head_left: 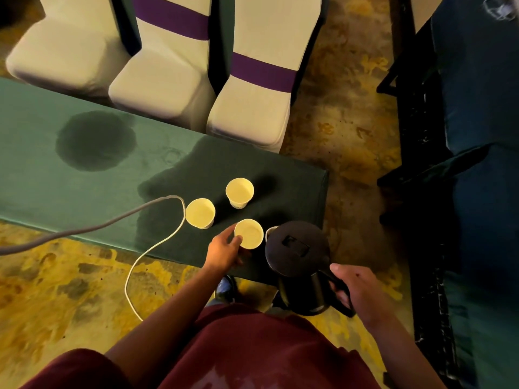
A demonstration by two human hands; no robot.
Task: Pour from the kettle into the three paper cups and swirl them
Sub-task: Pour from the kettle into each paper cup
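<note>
The green-clothed table [70, 192] carries the three paper cups near its right end. The black kettle [300, 256] is held at the table's near right corner, right hand [359, 290] reaching forward, fingers curled round its handle. The left hand [224, 249], arm extended, grips the nearest cup [248, 233] beside the kettle's spout. The middle cup [200, 213] and far cup [239, 192] stand apart.

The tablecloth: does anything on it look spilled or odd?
Yes. The tablecloth has dark wet-looking patches: a round one at the far left, and a bigger one under the cups. They look like spilled liquid.
</note>
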